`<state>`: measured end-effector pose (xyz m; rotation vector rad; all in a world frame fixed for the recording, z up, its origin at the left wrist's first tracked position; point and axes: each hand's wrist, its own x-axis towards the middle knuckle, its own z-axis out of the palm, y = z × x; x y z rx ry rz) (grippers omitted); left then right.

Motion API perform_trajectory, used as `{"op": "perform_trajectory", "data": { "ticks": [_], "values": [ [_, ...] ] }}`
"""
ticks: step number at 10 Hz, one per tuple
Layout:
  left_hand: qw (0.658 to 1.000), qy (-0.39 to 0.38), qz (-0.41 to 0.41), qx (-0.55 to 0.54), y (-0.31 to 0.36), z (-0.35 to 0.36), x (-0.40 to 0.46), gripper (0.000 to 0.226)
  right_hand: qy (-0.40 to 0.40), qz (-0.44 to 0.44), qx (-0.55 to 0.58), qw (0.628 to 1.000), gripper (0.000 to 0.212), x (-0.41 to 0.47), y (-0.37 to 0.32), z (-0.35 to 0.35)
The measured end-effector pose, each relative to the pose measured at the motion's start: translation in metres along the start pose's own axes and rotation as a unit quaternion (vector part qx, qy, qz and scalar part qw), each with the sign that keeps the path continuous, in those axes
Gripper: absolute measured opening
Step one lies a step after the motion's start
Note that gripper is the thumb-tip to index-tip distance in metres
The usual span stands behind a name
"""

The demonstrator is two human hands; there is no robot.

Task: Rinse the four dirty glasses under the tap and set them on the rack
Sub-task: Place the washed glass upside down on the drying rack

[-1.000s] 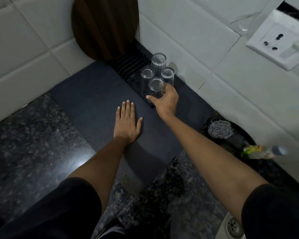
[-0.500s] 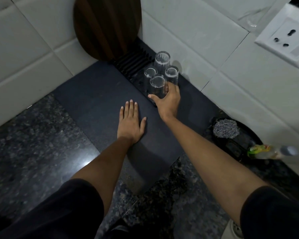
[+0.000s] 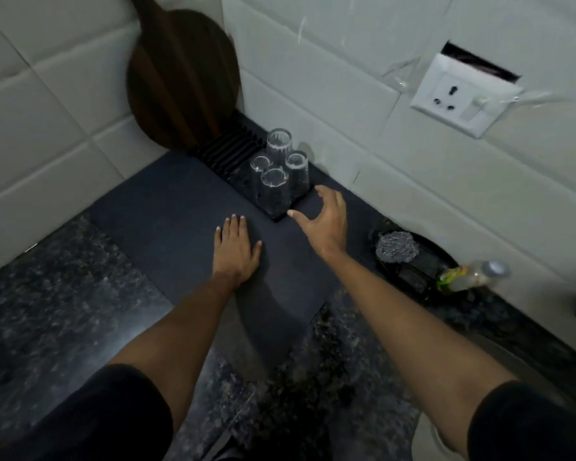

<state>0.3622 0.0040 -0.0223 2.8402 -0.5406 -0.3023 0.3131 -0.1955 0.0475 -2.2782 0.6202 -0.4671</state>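
Note:
Several clear glasses stand upside down in a tight cluster on the black ribbed rack (image 3: 227, 153) by the wall. The nearest glass (image 3: 275, 192) is at the rack's front corner, with others (image 3: 296, 171) behind it. My right hand (image 3: 323, 217) hovers just right of the nearest glass, fingers spread and holding nothing. My left hand (image 3: 236, 250) rests flat, palm down, on the dark mat (image 3: 167, 207) in front of the rack.
A round wooden board (image 3: 183, 78) leans in the tiled corner behind the rack. To the right lie a steel scrubber (image 3: 396, 247) in a black dish, a soap bottle (image 3: 469, 277) and a wall socket (image 3: 459, 98). The sink edge (image 3: 446, 437) shows bottom right.
My right hand has let go of the nearest glass and drawn back to the right with fingers spread. The glass stays on the rack. My left hand has not moved.

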Motion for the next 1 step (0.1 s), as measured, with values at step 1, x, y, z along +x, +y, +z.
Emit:
{"op": "perform_trajectory", "data": {
  "ticks": [1],
  "values": [
    [0.999,0.022,0.029,-0.015,0.0201,-0.0269,-0.0092,0.08,-0.001,-0.017,-0.043,0.999,0.083,-0.0102,0.0041,-0.0452]
  ]
}}
